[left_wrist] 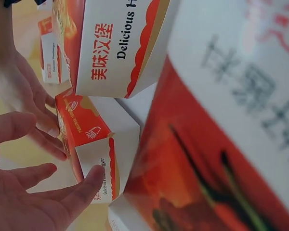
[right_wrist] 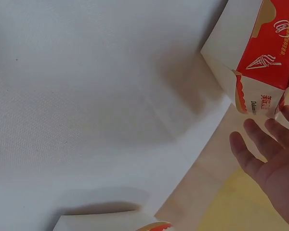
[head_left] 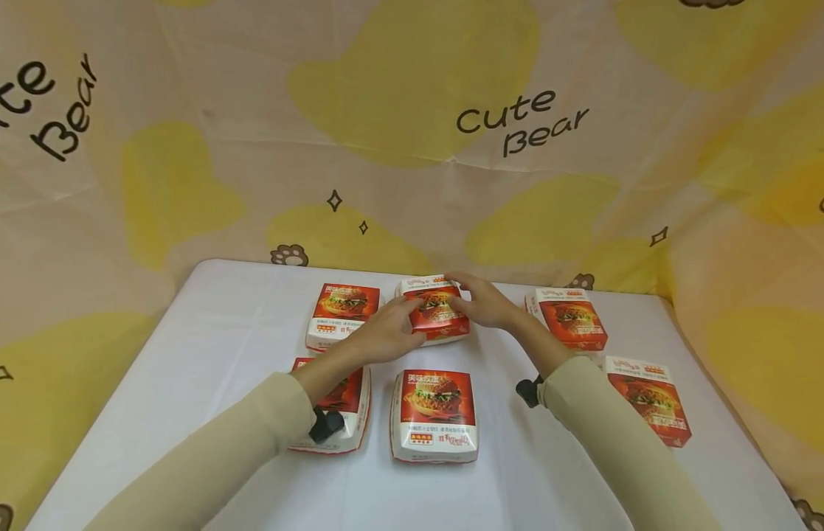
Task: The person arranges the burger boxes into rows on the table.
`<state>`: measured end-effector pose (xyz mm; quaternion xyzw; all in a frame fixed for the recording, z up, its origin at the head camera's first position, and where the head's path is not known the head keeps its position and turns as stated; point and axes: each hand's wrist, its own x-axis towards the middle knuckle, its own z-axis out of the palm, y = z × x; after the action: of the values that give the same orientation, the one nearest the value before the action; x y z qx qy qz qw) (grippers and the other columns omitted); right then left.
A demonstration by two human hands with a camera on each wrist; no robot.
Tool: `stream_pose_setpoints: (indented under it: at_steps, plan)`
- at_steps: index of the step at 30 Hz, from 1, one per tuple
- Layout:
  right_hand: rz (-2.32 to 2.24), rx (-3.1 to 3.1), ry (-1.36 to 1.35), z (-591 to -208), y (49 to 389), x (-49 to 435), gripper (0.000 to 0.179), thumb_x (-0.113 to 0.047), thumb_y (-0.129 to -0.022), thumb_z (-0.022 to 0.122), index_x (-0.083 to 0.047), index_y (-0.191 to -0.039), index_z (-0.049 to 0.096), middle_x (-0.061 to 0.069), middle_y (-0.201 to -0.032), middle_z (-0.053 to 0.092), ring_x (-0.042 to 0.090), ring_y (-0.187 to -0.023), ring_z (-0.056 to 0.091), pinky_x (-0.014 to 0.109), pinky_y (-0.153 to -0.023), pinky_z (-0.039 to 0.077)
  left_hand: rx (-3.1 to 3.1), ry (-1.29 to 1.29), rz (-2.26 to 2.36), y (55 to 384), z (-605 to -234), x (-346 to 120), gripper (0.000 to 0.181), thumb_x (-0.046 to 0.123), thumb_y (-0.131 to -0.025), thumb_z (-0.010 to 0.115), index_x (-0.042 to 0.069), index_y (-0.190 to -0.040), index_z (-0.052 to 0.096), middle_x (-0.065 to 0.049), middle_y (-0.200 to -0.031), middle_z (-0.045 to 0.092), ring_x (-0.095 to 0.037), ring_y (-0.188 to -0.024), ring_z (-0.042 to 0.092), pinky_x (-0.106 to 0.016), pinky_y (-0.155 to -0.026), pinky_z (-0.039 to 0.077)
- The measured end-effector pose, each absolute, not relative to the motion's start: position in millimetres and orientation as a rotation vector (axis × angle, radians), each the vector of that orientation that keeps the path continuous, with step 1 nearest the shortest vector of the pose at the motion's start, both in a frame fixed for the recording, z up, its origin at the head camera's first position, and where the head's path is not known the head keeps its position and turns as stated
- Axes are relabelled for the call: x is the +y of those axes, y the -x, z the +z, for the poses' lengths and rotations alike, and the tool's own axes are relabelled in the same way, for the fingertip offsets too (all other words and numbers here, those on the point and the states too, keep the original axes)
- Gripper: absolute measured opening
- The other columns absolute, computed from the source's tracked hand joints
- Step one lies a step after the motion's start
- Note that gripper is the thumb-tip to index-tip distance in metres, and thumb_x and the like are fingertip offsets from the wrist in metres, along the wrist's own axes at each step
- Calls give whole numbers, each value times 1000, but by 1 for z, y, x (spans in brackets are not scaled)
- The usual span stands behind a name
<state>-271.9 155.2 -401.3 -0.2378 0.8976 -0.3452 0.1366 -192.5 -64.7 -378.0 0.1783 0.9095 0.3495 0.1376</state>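
A red and white burger box [head_left: 438,313] lies at the back middle of the table between both hands. My left hand [head_left: 388,332] is at its left side, thumb and fingers spread, with the fingers partly over its top in the head view. From the right, my right hand [head_left: 485,301] reaches to the same box, its fingers at the far right edge. The right wrist view shows these fingers [right_wrist: 260,144] loosely extended beside the box's corner; whether they touch it I cannot tell. Beneath my left wrist sits another burger box [head_left: 348,394], partly hidden by the arm.
A burger box [head_left: 345,302] stands just left of the middle one, and another burger box [head_left: 434,417] in front. On the right are two more, a back burger box [head_left: 571,321] and a nearer burger box [head_left: 651,402]. A patterned cloth [head_left: 412,184] hangs behind the white table [head_left: 252,310].
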Motion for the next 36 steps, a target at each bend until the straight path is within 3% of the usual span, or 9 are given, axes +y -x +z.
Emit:
stream_pose_setpoints:
  at_steps: [7, 11, 19, 36]
  plan:
    - [-961, 2608, 643, -401, 272, 155, 52, -14, -99, 58, -1, -147, 43, 22, -151, 42, 46, -135, 41, 59, -107, 38, 2642, -484, 996, 197, -377, -61, 67, 20, -92, 65, -5, -149, 38, -23, -145, 46, -33, -129, 48, -47, -104, 42]
    - [-953, 2606, 626, -399, 271, 154, 52, -15, -98, 60, -3, -146, 44, 21, -150, 43, 45, -136, 40, 59, -107, 37, 2626, -443, 944, 199, -379, -60, 68, 21, -92, 66, -6, -148, 39, -24, -145, 45, -35, -134, 44, -48, -106, 41]
    - [-904, 2624, 679, -398, 270, 155, 62, -15, -97, 61, -2, -152, 35, 21, -156, 35, 40, -145, 28, 58, -114, 26, 2578, -443, 959, 201, -380, -60, 67, 20, -92, 65, -6, -148, 40, -23, -138, 52, -33, -126, 51, -45, -101, 45]
    - [-814, 2667, 686, -393, 265, 157, 51, -19, -95, 66, 2, -139, 50, 23, -146, 46, 41, -139, 39, 56, -111, 33, 2535, -391, 1048, 200, -376, -63, 68, 20, -93, 65, -5, -150, 37, -23, -148, 45, -35, -134, 45, -46, -106, 41]
